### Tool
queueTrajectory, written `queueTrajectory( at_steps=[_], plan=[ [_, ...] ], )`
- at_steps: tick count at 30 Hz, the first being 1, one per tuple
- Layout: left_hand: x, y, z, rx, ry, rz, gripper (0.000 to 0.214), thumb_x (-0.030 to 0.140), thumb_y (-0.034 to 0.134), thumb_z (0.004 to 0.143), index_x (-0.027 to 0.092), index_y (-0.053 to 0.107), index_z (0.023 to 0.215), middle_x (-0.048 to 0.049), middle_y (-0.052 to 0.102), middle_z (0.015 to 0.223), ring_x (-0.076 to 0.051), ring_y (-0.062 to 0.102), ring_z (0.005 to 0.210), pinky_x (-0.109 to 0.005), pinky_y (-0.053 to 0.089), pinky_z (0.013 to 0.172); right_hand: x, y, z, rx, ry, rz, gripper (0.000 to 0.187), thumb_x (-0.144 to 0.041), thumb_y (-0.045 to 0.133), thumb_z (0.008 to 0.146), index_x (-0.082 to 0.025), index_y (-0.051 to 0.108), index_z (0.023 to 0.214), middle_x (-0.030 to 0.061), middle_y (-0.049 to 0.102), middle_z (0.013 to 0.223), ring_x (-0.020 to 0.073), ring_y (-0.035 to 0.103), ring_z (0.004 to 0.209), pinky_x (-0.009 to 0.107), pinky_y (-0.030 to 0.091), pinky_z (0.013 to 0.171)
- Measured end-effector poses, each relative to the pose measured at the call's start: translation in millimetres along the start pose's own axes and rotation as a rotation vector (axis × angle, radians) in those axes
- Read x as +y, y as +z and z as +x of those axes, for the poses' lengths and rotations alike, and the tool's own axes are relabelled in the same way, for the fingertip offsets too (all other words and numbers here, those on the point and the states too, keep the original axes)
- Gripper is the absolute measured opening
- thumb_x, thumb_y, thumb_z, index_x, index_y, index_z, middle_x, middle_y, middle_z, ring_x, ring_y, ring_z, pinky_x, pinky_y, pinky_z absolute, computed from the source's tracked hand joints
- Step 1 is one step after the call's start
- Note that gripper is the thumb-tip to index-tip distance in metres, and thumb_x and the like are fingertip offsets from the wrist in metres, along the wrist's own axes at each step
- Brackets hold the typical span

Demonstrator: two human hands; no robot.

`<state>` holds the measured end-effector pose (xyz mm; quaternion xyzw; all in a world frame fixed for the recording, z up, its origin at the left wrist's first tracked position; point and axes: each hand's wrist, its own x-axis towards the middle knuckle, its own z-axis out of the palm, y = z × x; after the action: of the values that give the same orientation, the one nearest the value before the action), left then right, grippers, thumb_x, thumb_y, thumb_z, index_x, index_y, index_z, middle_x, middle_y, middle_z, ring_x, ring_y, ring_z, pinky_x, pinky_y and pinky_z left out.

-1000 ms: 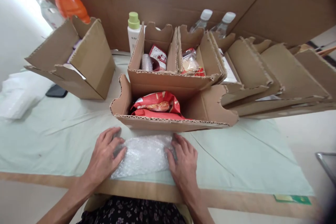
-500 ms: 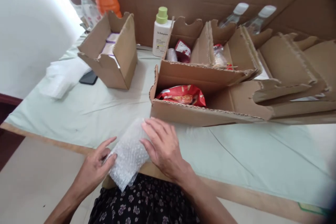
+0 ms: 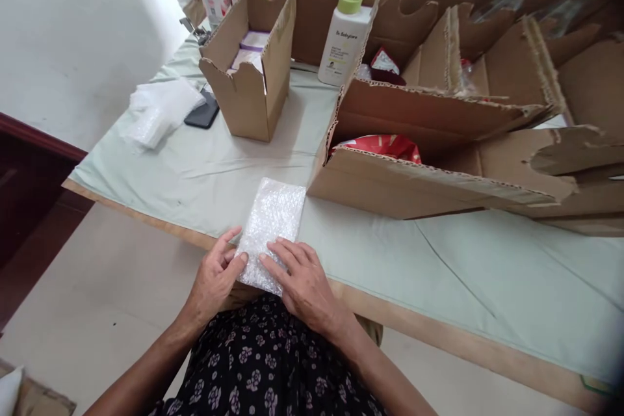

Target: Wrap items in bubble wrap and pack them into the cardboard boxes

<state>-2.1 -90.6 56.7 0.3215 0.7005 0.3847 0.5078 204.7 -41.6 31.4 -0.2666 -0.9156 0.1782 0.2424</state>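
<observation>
A pouch of clear bubble wrap (image 3: 275,208) lies flat at the table's front edge, its near end reaching over the edge towards my lap. My left hand (image 3: 217,276) is at its left side, thumb tip touching the margin and index finger stretched out, apart from the thumb; the other fingers are partly hidden. Across the near right part of the pouch rests my right hand (image 3: 305,283), palm down with the fingers spread. Whether anything is inside the pouch I cannot tell.
A cardboard box (image 3: 244,101) with purple-and-white packs stands behind left, beside a dark phone (image 3: 202,110) and more bubble wrap (image 3: 163,107). Joined cardboard bins (image 3: 390,182) fill the right, one holding a red packet (image 3: 385,145). A white bottle (image 3: 341,45) stands between.
The bubble wrap pouch has turned more upright and lies flatter. My left hand has closed in on its left margin, and my right hand has slid to its near part. The view has shifted.
</observation>
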Motion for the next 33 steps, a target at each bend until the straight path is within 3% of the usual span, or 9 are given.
queueTrajectory(
  at_steps=[4, 7, 9, 13, 19, 24, 29, 31, 33],
  plan=[
    [1, -21.5, -5, 0.080, 0.260, 0.257, 0.063, 0.052, 0.063, 0.091, 0.013, 0.057, 0.141, -0.0043, 0.069, 0.086, -0.021, 0.068, 0.076, -0.037, 0.059, 0.076, 6, 6, 10, 0.200, 0.187, 0.218, 0.036, -0.005, 0.052, 0.092, -0.023, 0.069, 0.119, 0.0060, 0.078, 0.106, 0.0223, 0.069, 0.101, 0.041, 0.054, 0.089],
    [7, -31.7, -5, 0.096, 0.599, 0.496, 0.067, 0.047, 0.074, 0.084, 0.020, 0.057, 0.142, -0.0135, 0.067, 0.129, -0.030, 0.065, 0.118, -0.047, 0.054, 0.102, 11, 2, 17, 0.190, 0.394, 0.342, 0.032, -0.015, 0.056, 0.095, -0.025, 0.070, 0.122, 0.0063, 0.078, 0.108, 0.0215, 0.071, 0.095, 0.038, 0.057, 0.084],
    [10, -27.7, 0, 0.045, 0.715, 0.546, 0.071, 0.040, 0.076, 0.084, 0.023, 0.050, 0.148, -0.0137, 0.063, 0.139, -0.031, 0.060, 0.129, -0.048, 0.050, 0.109, 14, 0, 22, 0.167, 0.477, 0.391, 0.032, -0.019, 0.058, 0.095, -0.024, 0.069, 0.125, 0.0070, 0.077, 0.113, 0.0222, 0.072, 0.099, 0.038, 0.058, 0.087],
    [12, -4.0, 15, 0.057, 0.602, 0.431, 0.052, 0.029, 0.059, 0.097, 0.019, 0.048, 0.148, -0.0035, 0.073, 0.096, -0.016, 0.069, 0.085, -0.031, 0.057, 0.083, 16, -2, 22, 0.164, 0.517, 0.437, 0.035, -0.021, 0.059, 0.094, -0.022, 0.066, 0.129, 0.0073, 0.076, 0.118, 0.0226, 0.072, 0.102, 0.039, 0.059, 0.089],
    [11, 12.4, 30, 0.042, 0.389, 0.371, 0.058, 0.030, 0.055, 0.098, 0.013, 0.043, 0.152, 0.0065, 0.052, 0.071, -0.010, 0.047, 0.059, -0.023, 0.042, 0.057, 2, -21, -2, 0.463, 0.328, 0.020, 0.040, -0.012, 0.062, 0.093, -0.022, 0.060, 0.132, 0.0090, 0.074, 0.113, 0.0239, 0.067, 0.109, 0.040, 0.054, 0.091],
    [9, 9.5, 34, 0.032, 0.453, 0.458, 0.057, 0.028, 0.050, 0.101, 0.013, 0.039, 0.155, 0.0059, 0.055, 0.070, -0.011, 0.051, 0.059, -0.024, 0.046, 0.059, 3, -17, 13, 0.025, 0.129, -0.086, 0.033, -0.018, 0.061, 0.097, -0.021, 0.062, 0.130, 0.0098, 0.069, 0.135, 0.0275, 0.057, 0.132, 0.046, 0.044, 0.106],
    [6, 0.4, 26, 0.196, 0.808, 0.620, 0.057, 0.029, 0.067, 0.094, 0.020, 0.050, 0.148, -0.0117, 0.066, 0.119, -0.024, 0.066, 0.104, -0.040, 0.057, 0.090, 21, -19, 34, -0.070, 0.174, 0.004, 0.021, -0.016, 0.052, 0.102, -0.021, 0.068, 0.114, 0.0071, 0.078, 0.108, 0.0214, 0.067, 0.102, 0.039, 0.046, 0.093],
    [9, -2.2, 20, 0.145, 0.957, 0.665, 0.061, 0.026, 0.071, 0.090, 0.020, 0.051, 0.147, -0.0161, 0.061, 0.134, -0.032, 0.060, 0.124, -0.049, 0.052, 0.104, 23, -27, 38, -0.123, 0.240, 0.108, 0.022, -0.019, 0.051, 0.103, -0.021, 0.068, 0.116, 0.0059, 0.079, 0.104, 0.0203, 0.068, 0.094, 0.037, 0.047, 0.089],
    [12, -1.9, 18, 0.066, 1.000, 0.662, 0.054, 0.018, 0.067, 0.091, 0.021, 0.054, 0.144, -0.0144, 0.065, 0.129, -0.029, 0.062, 0.121, -0.047, 0.053, 0.102, 24, -33, 41, -0.177, 0.314, 0.219, 0.026, -0.021, 0.050, 0.104, -0.022, 0.068, 0.122, 0.0042, 0.079, 0.109, 0.0198, 0.070, 0.094, 0.037, 0.049, 0.091]
  ],
)
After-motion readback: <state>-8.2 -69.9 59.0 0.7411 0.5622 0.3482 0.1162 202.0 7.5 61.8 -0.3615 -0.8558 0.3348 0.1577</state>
